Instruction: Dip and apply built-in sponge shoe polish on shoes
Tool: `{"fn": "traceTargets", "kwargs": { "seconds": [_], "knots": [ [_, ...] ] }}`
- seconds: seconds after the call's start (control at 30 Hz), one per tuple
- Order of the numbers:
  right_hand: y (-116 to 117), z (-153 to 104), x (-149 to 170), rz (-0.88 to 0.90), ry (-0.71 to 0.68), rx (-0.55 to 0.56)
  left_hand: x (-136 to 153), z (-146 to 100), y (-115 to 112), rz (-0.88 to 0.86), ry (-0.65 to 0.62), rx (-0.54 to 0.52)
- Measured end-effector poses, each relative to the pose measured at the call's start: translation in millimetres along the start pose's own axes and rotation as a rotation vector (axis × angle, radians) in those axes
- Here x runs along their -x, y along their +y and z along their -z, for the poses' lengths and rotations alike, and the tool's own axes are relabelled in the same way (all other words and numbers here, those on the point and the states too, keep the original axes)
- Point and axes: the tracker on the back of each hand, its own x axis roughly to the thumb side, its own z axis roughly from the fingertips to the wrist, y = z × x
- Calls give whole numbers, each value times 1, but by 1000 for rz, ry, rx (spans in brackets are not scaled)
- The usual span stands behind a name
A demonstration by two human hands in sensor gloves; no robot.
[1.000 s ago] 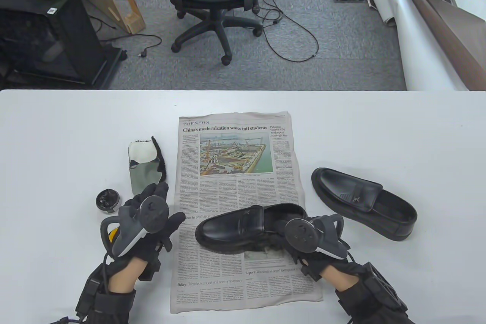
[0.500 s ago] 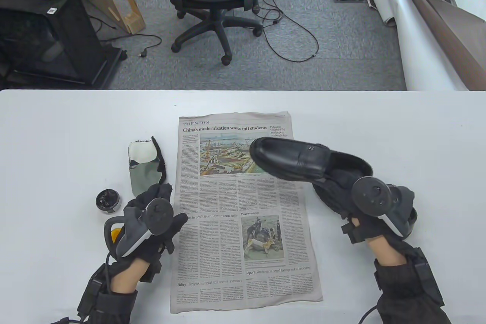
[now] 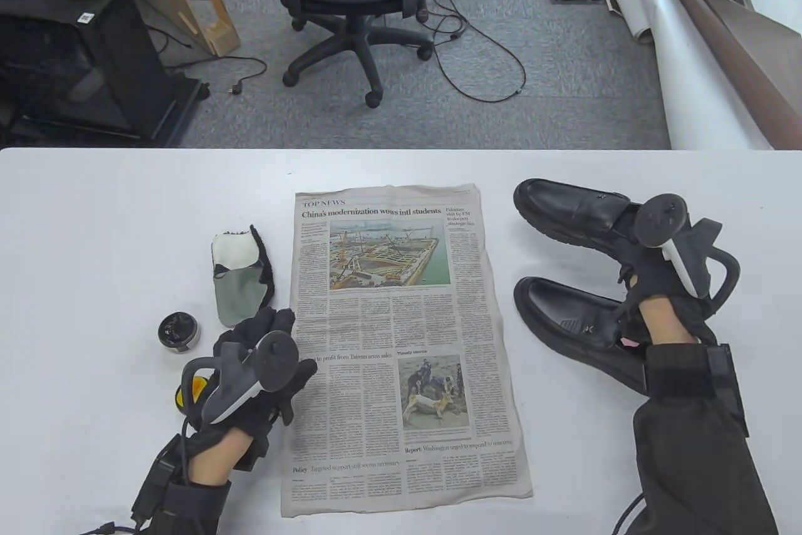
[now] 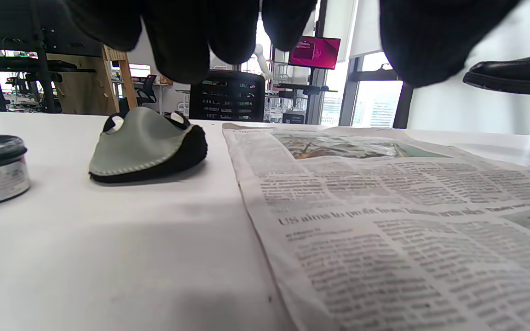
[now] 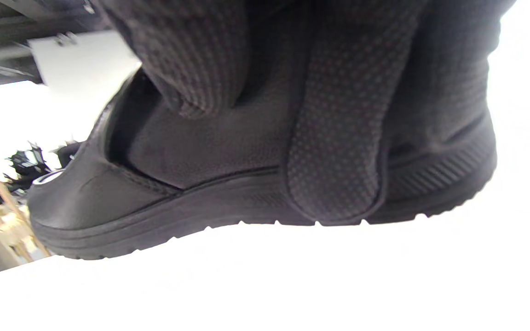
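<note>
right hand (image 3: pixel 664 259): gripping heel of far loafer (image 3: pixel 573 209), fingers (image 5: pixel 338 151) wrapped over the side wall
far loafer: right of newspaper (image 3: pixel 395 341), just behind second loafer (image 3: pixel 564 316)
left hand (image 3: pixel 263 366): fingers loosely curled; can't tell if it holds anything
polish tin (image 3: pixel 178 332): open, left of left hand
cloth (image 3: pixel 241 275): just beyond left hand

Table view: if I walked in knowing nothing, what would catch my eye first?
Probably the big printed newspaper sheet spread across the middle of the white table. Right of it, the gloved right hand holds a glossy black leather loafer beyond its matching second loafer; the left hand hovers near a small round polish tin.
</note>
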Motion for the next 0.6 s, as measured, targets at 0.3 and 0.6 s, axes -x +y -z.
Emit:
{"fn": "traceTargets", "kwargs": {
  "seconds": [0.3, 0.6],
  "knots": [
    [33, 33, 1, -54, 114, -118, -2, 2, -5, 15, -13, 26],
    [60, 49, 10, -44, 130, -256, -3, 5, -7, 12, -19, 45]
  ]
}}
